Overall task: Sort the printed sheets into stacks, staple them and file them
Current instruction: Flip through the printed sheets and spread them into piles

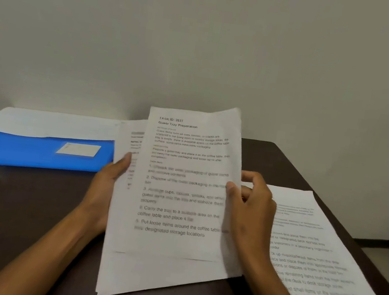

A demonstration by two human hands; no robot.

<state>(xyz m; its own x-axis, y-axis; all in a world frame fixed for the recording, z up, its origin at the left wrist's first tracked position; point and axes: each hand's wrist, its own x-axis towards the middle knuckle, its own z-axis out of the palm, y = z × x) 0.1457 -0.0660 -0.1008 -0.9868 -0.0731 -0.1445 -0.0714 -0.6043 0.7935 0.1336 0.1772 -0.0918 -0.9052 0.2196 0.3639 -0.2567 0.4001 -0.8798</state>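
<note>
Right thumb (233, 186) lies across the right margin of the front sheet (181, 195), with the other fingers curled behind it: a pinch, closed on the paper. Right hand (252, 205) holds this sheet slightly fanned off the bundle. Left hand (105, 185) grips the left edge of the bundle of printed sheets (157, 277); only the thumb tip shows at the front, the fingers being hidden behind the paper.

Bundle is held tilted up above the dark table (17, 210), roughly centre, lower edge close to the tabletop (contact cannot be told).

Handling, as a judgement: thin office paper, light, limp, sags when held by one edge. Sheets slide easily on each other, so the fan could slip or shed a page. Best held at the side margins, thumb in front and fingers behind, as now. Corners crease readily.

Legible text on front sheet: "TASK ID: 2637", "Guest Tray Preparation", then numbered steps, e.g. "Carry the tray to a ... area on the coffee table" and "Put loose items around the coffee table". Several words are blurred.

One printed sheet on the table (322, 265) lies flat to the right, its text too soft to read in full. Blue folder (25, 151) lies open at the left, bearing a white label (78, 149) (writing illegible). No stapler in view.
</note>
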